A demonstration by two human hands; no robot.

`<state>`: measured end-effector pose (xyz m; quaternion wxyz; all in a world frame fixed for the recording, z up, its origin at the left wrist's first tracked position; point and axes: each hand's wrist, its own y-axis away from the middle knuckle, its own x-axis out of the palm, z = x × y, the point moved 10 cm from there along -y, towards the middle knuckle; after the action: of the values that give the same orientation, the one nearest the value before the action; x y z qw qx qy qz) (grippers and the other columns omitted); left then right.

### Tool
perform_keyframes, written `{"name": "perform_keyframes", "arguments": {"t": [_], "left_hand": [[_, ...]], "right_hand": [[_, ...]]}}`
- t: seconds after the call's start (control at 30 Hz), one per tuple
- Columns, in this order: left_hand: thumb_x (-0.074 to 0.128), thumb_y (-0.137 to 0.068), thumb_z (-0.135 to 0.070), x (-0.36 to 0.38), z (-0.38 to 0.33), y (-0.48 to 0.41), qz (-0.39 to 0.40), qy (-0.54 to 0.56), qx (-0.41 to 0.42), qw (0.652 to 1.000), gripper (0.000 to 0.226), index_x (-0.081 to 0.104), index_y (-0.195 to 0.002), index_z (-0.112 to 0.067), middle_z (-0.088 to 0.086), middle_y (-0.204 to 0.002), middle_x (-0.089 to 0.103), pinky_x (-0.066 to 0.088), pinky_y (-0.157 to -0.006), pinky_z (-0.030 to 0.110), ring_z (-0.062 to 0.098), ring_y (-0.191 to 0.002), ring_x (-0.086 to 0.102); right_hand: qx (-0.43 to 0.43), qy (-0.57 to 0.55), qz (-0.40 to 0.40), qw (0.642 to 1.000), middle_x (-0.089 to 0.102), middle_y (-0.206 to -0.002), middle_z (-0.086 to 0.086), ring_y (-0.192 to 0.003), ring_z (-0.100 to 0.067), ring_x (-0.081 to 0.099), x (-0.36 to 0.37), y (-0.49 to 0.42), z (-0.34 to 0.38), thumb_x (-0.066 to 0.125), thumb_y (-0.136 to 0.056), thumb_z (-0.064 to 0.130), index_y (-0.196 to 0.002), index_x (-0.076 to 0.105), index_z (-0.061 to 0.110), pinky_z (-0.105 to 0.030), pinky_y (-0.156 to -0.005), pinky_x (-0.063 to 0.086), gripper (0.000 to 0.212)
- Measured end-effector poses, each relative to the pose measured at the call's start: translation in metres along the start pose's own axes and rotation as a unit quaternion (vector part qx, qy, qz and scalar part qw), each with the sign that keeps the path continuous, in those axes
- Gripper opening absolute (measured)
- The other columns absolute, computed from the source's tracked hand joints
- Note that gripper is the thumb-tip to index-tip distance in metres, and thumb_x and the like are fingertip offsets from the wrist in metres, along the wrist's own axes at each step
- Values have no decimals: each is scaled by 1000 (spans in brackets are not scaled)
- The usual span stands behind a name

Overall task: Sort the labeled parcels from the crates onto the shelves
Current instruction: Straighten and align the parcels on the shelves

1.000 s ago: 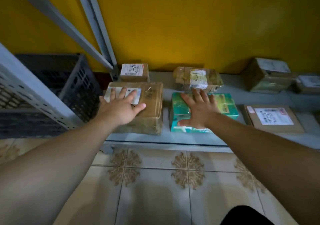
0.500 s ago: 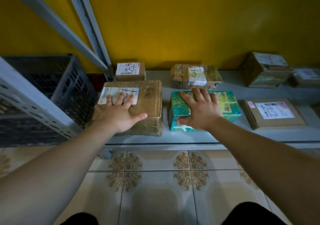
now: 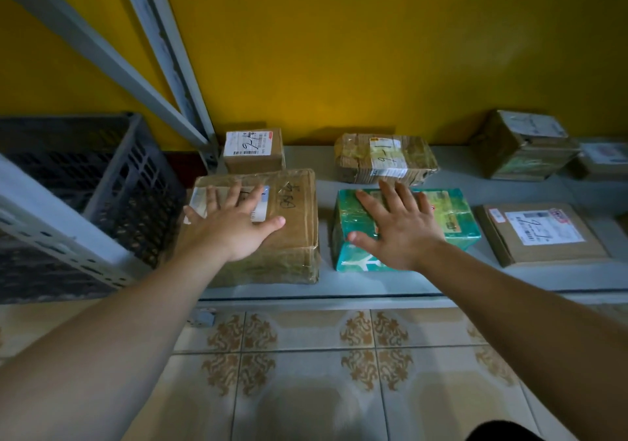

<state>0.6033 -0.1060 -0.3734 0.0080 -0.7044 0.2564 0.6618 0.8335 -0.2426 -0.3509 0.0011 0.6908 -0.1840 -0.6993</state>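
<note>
Head view: a tape-wrapped brown parcel is seen at the left front of the low grey shelf. Its white label is largely covered by the left hand, which is laid flat on top, fingers straight and spread, thumb out to the right. Just beside it, a glossy green parcel is topped by the right hand, likewise flattened, fingers fanned toward the wall. Nothing is gripped by either hand. The covered label's handwriting probably cannot be read. A dark crate is seen left of the shelf.
</note>
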Motion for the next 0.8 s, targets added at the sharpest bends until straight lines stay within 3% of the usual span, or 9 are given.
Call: {"name": "perform_keyframes", "arguments": {"t": [0.1, 0.27, 0.57, 0.8], "left_hand": [[19, -76, -88, -3, 0, 2, -9, -2, 7, 1000, 85, -8, -148, -52, -9, -160, -20, -4, -111, 69, 32, -146, -18], [19, -75, -89, -2, 0, 0, -7, -6, 9, 1000, 86, -8, -148, -53, -9, -160, -19, -3, -111, 69, 32, -146, -18], [20, -72, -91, 2, 2, -3, -9, 8, 7, 1000, 86, -11, -144, -58, -16, -160, -17, -6, -111, 67, 30, -148, -14], [24, -71, -90, 2, 5, -5, -31, 25, 17, 999, 87, -10, -145, -57, -16, -160, -16, -7, -111, 67, 29, -147, -17]], "right_hand": [[5, -12, -1, 1000, -7, -166, -6, -152, -31, -9, -2, 3, 1, 7, -90, 75, -154, -6, 42, -57, -120, -1, 74], [16, -35, -41, 998, 26, -159, -9, -148, -29, 17, -35, -17, 7, 13, -87, 80, -155, 17, 30, -53, -120, 13, 84], [-38, -165, -58, 984, 20, -163, -6, -149, -31, 16, -77, -121, 67, 34, -97, 65, -156, 19, 25, -49, -117, 21, 73], [-104, -144, -15, 984, 25, -159, -14, -144, -34, 25, -71, -189, 117, 40, -102, 51, -155, 25, 16, -43, -114, 25, 65]]}}
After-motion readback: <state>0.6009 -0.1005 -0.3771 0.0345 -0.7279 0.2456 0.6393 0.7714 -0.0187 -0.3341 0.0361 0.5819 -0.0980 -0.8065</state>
